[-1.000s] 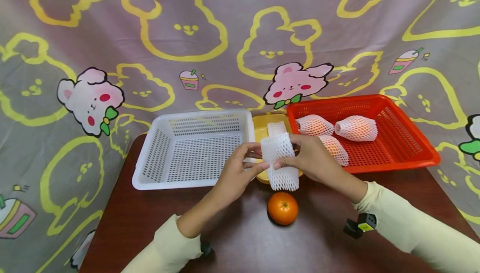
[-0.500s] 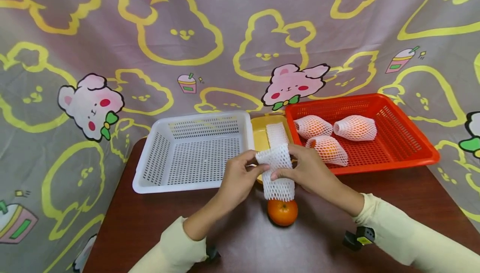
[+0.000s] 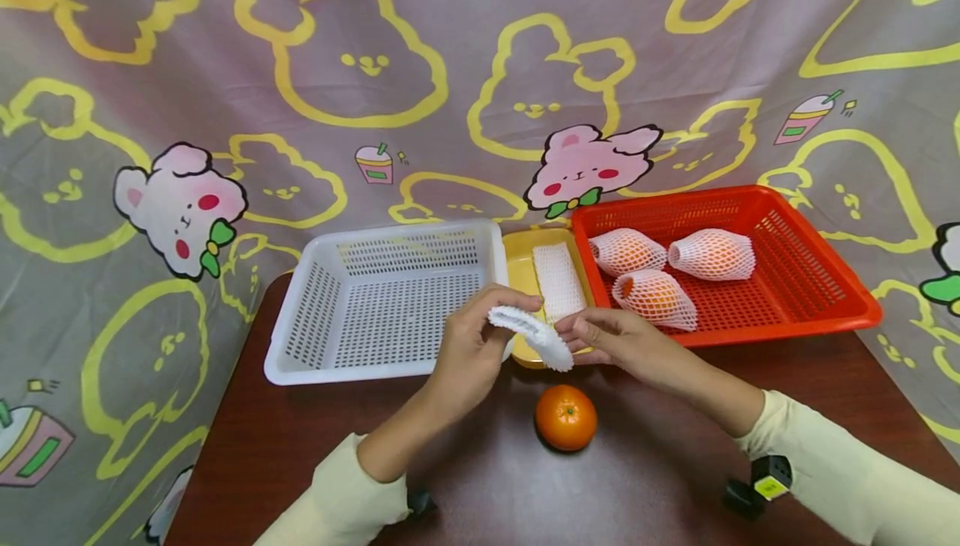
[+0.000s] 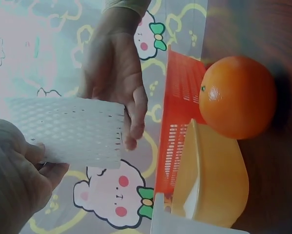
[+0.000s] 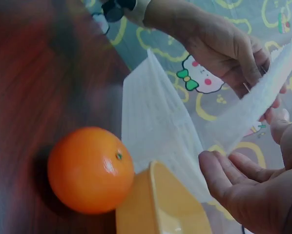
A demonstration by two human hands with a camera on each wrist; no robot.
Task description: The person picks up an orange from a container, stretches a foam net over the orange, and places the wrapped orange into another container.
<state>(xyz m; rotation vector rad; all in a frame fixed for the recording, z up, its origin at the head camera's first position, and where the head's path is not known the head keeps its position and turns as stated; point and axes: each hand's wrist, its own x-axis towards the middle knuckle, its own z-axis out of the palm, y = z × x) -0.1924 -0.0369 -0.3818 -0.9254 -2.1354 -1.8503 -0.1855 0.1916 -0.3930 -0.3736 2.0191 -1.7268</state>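
A white foam net sleeve (image 3: 547,348) is pinched by my left hand (image 3: 471,342), thumb on one side and fingers on the other. In the head view its rim faces up toward me. My right hand (image 3: 633,344) is at the sleeve's other end, fingers extended and loosely spread; in the right wrist view the fingertips (image 5: 209,163) sit close by the sleeve (image 5: 263,97). Below both hands, an orange (image 3: 566,418) rests bare on the table, its stem end up. Another flat foam net sleeve (image 3: 557,275) lies in the yellow tray (image 3: 521,267) behind.
On the left stands a white perforated basket (image 3: 330,375). A red basket (image 3: 810,329) on the right holds three net-wrapped fruits, one of them (image 3: 712,256) farther right. The yellow tray sits between the baskets, against a patterned cloth (image 3: 420,46). The table (image 3: 495,479) is dark wood.
The sleeve first came down toward the orange, then was tipped so its rim turns up. My right hand has let go its pinch and moved slightly right; my left still pinches it.
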